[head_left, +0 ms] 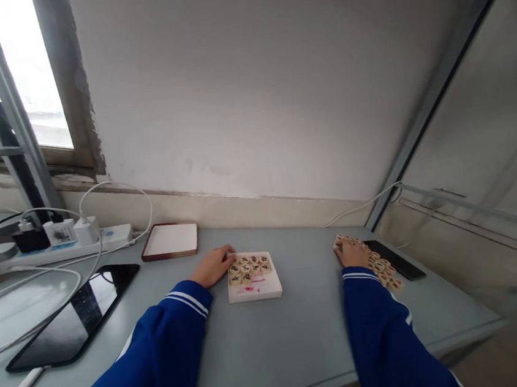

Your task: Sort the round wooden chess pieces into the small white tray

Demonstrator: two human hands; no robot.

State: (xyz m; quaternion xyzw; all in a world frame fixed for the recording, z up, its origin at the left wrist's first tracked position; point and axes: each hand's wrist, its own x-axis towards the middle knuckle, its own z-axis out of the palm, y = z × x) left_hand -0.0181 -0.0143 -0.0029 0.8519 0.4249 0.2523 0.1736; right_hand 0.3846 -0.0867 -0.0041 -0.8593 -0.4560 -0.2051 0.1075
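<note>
Below the pale wall (pixel 248 96), the grey surface (pixel 310 336) bears a white box (pixel 269 287) at three o'clock from the left hand (pixel 213 266), curled at its edge. Boxing lettered discs (pixel 245 268) seems the step in hand; the next move calls for a light pinch. Loose discs (pixel 379 265) trail toward four o'clock from the right hand (pixel 353 252) (whether either hand grips, I can't tell).

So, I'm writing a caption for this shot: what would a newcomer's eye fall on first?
Probably the square white tray of round, pale pieces with dark characters, near the middle of the grey tabletop, with the left hand at its left edge. Next come the bright blue, white-striped sleeves and the right hand over more round, pale pieces at right. The large, black flat tablet stands out at left.
</note>
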